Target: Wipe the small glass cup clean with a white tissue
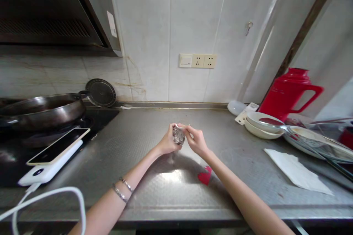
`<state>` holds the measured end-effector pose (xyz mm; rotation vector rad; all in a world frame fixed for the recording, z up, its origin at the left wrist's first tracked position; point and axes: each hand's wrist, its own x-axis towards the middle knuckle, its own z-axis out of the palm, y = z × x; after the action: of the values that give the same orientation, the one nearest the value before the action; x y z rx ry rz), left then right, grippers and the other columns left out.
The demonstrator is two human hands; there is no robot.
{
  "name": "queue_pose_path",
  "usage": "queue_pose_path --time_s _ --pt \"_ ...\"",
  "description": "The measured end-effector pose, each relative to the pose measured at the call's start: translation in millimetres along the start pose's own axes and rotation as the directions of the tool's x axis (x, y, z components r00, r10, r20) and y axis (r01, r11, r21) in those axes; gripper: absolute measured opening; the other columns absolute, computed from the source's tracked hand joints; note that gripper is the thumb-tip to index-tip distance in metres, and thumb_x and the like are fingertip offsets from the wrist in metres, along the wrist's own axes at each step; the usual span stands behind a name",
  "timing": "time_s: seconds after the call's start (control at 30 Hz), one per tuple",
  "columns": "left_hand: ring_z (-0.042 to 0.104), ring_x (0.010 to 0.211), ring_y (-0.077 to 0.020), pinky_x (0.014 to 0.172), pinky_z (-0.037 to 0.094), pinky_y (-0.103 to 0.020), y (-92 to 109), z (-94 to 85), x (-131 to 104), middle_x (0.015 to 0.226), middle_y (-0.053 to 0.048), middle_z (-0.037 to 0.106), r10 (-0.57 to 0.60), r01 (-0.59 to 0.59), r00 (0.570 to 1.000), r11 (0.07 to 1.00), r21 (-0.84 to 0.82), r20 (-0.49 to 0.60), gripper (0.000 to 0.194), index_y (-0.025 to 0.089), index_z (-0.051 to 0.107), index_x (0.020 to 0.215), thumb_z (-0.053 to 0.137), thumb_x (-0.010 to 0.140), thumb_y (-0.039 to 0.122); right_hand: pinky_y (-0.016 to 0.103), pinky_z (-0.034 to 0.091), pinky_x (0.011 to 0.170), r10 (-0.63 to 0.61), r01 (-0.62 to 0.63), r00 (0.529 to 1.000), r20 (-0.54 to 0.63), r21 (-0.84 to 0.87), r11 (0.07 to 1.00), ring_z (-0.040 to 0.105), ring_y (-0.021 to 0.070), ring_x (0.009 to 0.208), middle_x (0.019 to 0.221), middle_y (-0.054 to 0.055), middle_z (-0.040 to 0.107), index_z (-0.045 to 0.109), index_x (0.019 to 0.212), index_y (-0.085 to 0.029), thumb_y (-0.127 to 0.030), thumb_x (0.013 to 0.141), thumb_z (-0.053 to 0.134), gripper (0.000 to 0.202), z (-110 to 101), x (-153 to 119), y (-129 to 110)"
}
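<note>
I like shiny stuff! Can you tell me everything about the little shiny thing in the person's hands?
The shiny thing is small, silvery and crinkled, like foil or clear wrapping; which one is hard to tell. It is held up above the steel counter, not resting on it. The left hand and the right hand pinch it from both sides with their fingertips, which hide part of it.

We see a small crinkled shiny foil-like wrapper (178,135) between both hands. The surface (154,176) looks like brushed metal with a fine embossed texture, matt but reflecting light. The jug (286,93) is glossy red plastic, the napkin (296,170) soft white paper, the pan (44,112) dark metal.
</note>
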<state>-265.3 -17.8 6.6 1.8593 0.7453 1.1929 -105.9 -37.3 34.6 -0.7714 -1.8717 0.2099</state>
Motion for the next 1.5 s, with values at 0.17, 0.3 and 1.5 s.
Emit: queue_pose_path --time_s 0.17,0.3,1.5 --pt "0.053 0.079 -0.0124 0.071 0.043 -0.026 4.3 2.6 2.4 0.095 -0.001 0.052 -0.066 0.061 0.994 0.996 -0.067 -0.084 0.068 0.020 0.035 0.107 0.068 0.050 0.004 0.032 0.051 0.092 -0.217 0.220 0.975 0.045 -0.064 0.973 0.062 0.0199 0.111 0.116 0.011 0.067 0.059 0.119 -0.021 -0.016 0.093 0.040 0.033 0.1 -3.5 -4.2" --pt "0.051 0.073 -0.0109 0.066 0.041 -0.024 6.2 3.9 2.8 0.093 0.000 0.051 -0.160 0.151 0.985 0.981 -0.125 -0.068 0.071 0.021 0.031 0.106 0.069 0.048 0.007 0.029 0.054 0.078 -0.255 0.260 0.964 0.071 -0.068 0.963 0.068 0.0189 0.091 0.096 0.010 0.072 0.063 0.110 -0.020 -0.017 0.092 0.041 0.028 -7.5 -2.6 -9.1" --pt "0.054 0.072 -0.0120 0.057 0.042 -0.022 28.4 14.0 -0.3 0.095 -0.001 0.055 -0.215 0.197 0.976 0.931 -0.307 -0.027 0.078 0.024 0.035 0.112 0.075 0.047 0.005 0.020 0.035 0.045 0.239 -0.246 0.923 -0.301 0.014 0.969 0.046 0.0098 0.047 0.056 -0.002 0.055 0.066 0.079 -0.016 -0.039 0.092 0.045 0.034 -16.3 12.7 -8.9"
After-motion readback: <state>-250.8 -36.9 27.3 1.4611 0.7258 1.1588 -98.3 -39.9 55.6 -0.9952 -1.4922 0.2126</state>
